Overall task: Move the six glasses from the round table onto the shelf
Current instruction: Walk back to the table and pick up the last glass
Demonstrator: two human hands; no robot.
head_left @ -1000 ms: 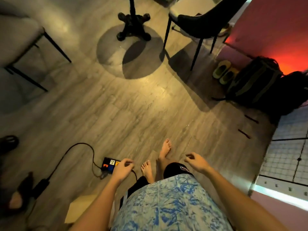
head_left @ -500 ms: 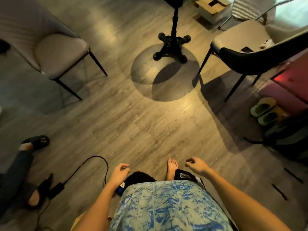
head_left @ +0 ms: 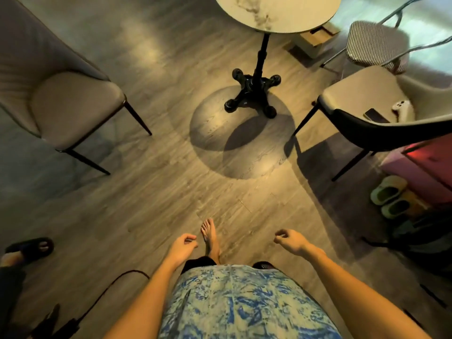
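Note:
The round marble-topped table [head_left: 276, 13] stands ahead at the top of the view on a black pedestal foot [head_left: 253, 94]. The near part of its top that I can see carries no glasses; the far part is cut off. No shelf is in view. My left hand [head_left: 182, 248] hangs low in front of my body with its fingers loosely curled and nothing in it. My right hand [head_left: 289, 241] is at the same height, also loosely curled and holding nothing. One bare foot [head_left: 210, 237] steps between them.
A grey chair [head_left: 73, 106] stands to the left of the table, and a black-backed chair [head_left: 367, 111] with a phone on its seat to the right. Green slippers [head_left: 389, 196] lie at right. A cable [head_left: 117, 287] and another person's sandalled foot [head_left: 31, 248] are at lower left.
The view has tilted up and moved forward: the table top has come into sight and its foot is nearer. The power strip has dropped out of view. Both hands stay empty.

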